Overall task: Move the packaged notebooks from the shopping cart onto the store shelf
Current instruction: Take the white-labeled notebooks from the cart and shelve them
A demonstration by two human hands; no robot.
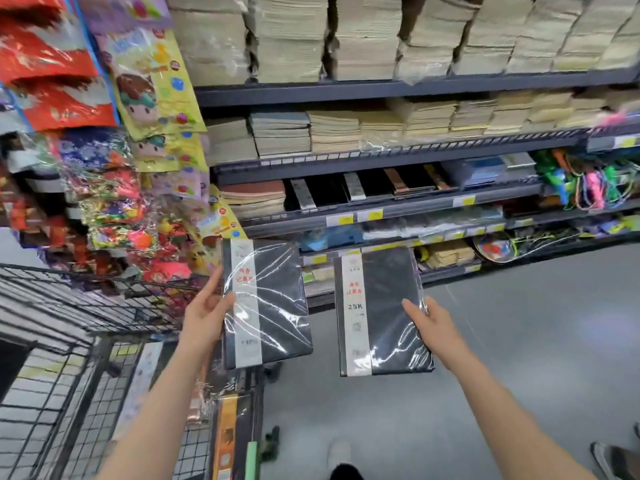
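Each hand, left hand (204,315) and right hand (433,325), has its grip clamped on one shrink-wrapped notebook (left notebook (266,303), right notebook (384,310)) below the store shelf (381,209); slick film plus edge-only holds could let one slide out.

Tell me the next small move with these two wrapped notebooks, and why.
Probably raise both forward toward the shelf row of similar dark notebooks. The left hand and right hand each already grip a wrapped black notebook clear of the cart, held well below that row.
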